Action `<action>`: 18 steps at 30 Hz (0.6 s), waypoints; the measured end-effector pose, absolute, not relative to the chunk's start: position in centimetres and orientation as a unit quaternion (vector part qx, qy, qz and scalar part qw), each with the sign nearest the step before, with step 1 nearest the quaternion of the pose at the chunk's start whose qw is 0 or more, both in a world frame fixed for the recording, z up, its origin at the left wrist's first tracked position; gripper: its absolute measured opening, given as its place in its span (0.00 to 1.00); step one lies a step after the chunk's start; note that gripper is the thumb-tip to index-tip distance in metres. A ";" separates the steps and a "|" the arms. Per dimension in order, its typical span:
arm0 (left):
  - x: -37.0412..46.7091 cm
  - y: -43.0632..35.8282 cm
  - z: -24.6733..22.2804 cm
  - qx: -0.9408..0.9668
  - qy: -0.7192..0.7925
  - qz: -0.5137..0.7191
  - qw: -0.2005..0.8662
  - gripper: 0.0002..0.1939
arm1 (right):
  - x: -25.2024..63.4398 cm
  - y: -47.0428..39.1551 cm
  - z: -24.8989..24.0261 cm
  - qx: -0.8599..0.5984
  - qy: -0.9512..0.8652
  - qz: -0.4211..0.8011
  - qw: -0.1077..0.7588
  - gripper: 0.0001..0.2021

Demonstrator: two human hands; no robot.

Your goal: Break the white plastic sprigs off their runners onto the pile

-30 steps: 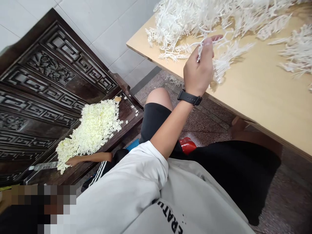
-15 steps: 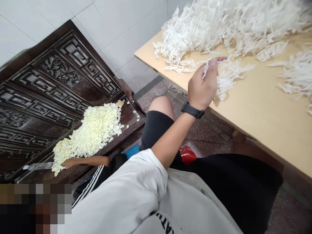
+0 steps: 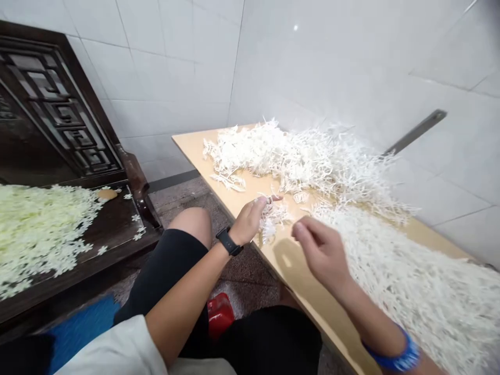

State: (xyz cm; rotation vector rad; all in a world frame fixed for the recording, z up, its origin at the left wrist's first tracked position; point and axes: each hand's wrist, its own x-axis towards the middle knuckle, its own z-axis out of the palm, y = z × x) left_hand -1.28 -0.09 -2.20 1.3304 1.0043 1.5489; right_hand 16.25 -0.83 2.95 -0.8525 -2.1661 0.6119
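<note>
White branching plastic-like pieces (image 3: 312,156) lie heaped along the back of the pale wooden table (image 3: 195,148), and another broad pile (image 3: 410,276) spreads at the right. My left hand (image 3: 250,219), with a black watch at its wrist, is at the near edge over a small bunch of white pieces (image 3: 271,221). Its fingers are pinched, but what they hold is too small to make out. To the right, my right hand (image 3: 322,250) hovers over the table with its fingers curled together. Whether anything sits between those fingertips cannot be seen.
A dark carved wooden bench (image 3: 113,229) at the left bears many pale yellow-green flower-shaped pieces (image 3: 42,229). A grey metal bar (image 3: 416,133) slants against the tiled wall. Something red (image 3: 221,312) is on the floor between my legs.
The view has swung right and levelled, so more of the table shows. My right hand has come into view. My left hand remains by the small bunch; the other person's hand is out of view.
</note>
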 end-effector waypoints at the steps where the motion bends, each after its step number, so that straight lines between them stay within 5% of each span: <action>1: -1.4 -0.1 -2.2 0.531 0.397 0.610 0.434 0.27 | 16.0 -0.6 2.7 -0.338 -0.834 0.242 0.364 0.12; 10: -1.7 -0.9 -1.9 0.590 0.375 0.540 0.468 0.25 | 15.1 0.4 -0.4 -0.380 -0.739 0.408 0.377 0.16; 14: -1.8 -1.2 -1.1 0.700 0.397 0.454 0.383 0.26 | 15.2 1.0 -0.7 -0.359 -0.726 0.450 0.376 0.27; 18: -1.4 -1.2 -0.4 0.756 0.418 0.389 0.320 0.25 | 15.1 1.5 -0.9 -0.380 -0.701 0.483 0.362 0.25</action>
